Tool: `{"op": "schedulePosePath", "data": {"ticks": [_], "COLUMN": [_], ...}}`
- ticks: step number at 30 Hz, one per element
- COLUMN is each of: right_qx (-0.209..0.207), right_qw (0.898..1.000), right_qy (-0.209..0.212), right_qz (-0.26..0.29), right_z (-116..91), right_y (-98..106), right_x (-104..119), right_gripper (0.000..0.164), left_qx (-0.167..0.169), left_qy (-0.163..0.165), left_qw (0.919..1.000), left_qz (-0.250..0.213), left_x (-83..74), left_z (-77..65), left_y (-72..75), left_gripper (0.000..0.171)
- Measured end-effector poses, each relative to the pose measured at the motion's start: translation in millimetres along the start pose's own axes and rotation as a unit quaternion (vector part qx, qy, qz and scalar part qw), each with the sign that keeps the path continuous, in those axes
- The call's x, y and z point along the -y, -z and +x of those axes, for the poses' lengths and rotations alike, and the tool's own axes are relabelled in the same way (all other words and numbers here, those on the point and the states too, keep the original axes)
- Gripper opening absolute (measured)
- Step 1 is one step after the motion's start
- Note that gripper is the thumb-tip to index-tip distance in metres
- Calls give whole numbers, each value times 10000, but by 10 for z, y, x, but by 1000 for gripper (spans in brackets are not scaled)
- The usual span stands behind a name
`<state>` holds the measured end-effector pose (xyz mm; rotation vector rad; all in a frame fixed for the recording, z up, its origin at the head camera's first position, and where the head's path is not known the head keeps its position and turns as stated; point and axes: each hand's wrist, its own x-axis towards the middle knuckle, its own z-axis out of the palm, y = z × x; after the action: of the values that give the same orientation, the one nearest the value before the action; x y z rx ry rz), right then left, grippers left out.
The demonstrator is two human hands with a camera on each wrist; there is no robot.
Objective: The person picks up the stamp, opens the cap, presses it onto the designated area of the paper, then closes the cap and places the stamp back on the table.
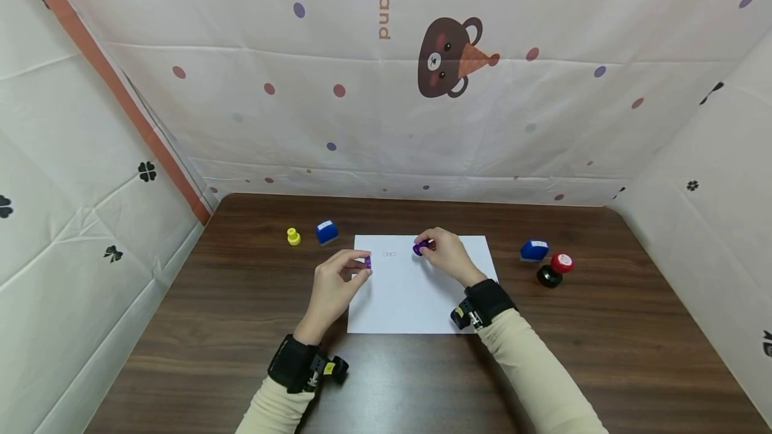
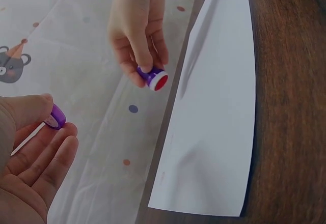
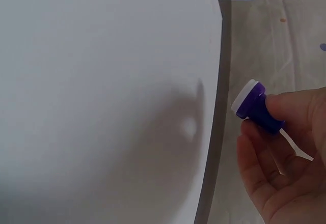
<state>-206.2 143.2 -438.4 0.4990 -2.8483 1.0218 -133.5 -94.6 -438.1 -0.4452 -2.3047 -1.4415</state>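
My right hand (image 1: 449, 256) pinches a purple toy stamp (image 3: 259, 109) between thumb and fingers, above the far part of a white sheet of paper (image 1: 398, 307). In the left wrist view its round red stamping face (image 2: 161, 82), ringed in white, is bare. Between thumb and fingertip of my left hand (image 1: 332, 286) is a small purple cap (image 2: 58, 117), held over the sheet's left edge. A faint row of small reddish marks (image 1: 389, 254) shows on the paper, between the two hands.
Left of the sheet stand a small yellow stamp (image 1: 293, 238) and a blue-and-white block (image 1: 327, 232). At the right are another blue block (image 1: 533, 250) and a stamp with a red knob and black base (image 1: 555, 270). A fabric backdrop (image 1: 374, 119) rises behind the brown table (image 1: 241, 313).
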Motion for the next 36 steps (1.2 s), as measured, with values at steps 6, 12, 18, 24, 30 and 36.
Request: {"op": "schedulePosePath", "data": {"ticks": [6,12,18,24,30,36], "right_qx": [120,132,159,165,212,170], "right_qw": [9986,9950,9916,9897,9873,9846], "right_qy": [152,250,373,495,640,720], "right_qz": [-487,-957,-1226,-1336,-1438,-1584], "right_z": [53,78,90,104,116,131], "right_y": [-61,-107,-114,-115,-139,-178], "right_x": [23,43,71,84,78,67], "right_gripper": [12,12,12,10,11,11], "left_qx": [-23,-47,-42,-7,21,-2], "left_qy": [-16,-89,-179,-102,-69,-76], "left_qw": [10000,9999,9997,9997,9999,9999], "left_qz": [-41,-70,-150,-205,-142,-80], "left_x": [22,25,22,25,33,24], "left_z": [-5,-10,-14,-15,-15,-18], "left_y": [-3,-11,-21,-26,-36,-37], "left_gripper": [27,27,28,27,26,26]}}
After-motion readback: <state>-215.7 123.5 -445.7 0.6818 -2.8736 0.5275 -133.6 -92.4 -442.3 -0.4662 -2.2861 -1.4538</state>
